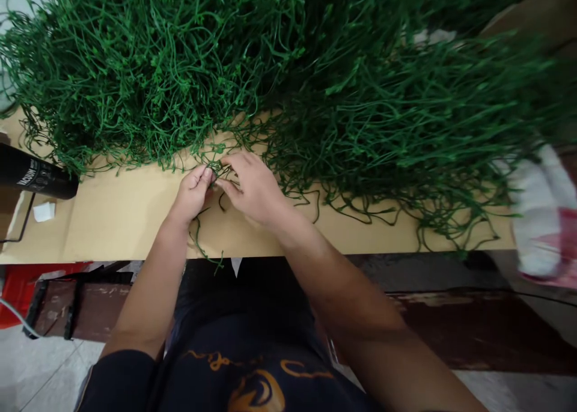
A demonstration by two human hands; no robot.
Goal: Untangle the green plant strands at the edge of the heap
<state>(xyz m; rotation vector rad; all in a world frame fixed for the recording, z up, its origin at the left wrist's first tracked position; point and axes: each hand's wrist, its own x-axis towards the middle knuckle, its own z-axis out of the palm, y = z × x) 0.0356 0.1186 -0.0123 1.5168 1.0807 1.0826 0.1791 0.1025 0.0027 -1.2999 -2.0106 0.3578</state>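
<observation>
My left hand (195, 190) is closed, thumb against fingers, pinching thin green artificial plant stems (215, 170) over the front of the table. Close on its right, my right hand (252, 184) has thumb and index finger curled around the same stems, and its other fingers are partly hidden. A loose stem (201, 247) hangs from below my left hand over the table's front edge. Beyond both hands lies a large heap of green stems (157, 69) with small budded tips. A second heap (419, 118) spreads out to the right.
A black vacuum bottle (38, 172) lies at the left beside a small white piece (44, 212). The tabletop is covered with brown cardboard (117, 214). White and pink cloth (541, 220) hangs at the right end. Beneath are a dark red bench (487, 328) and a red container (18, 292).
</observation>
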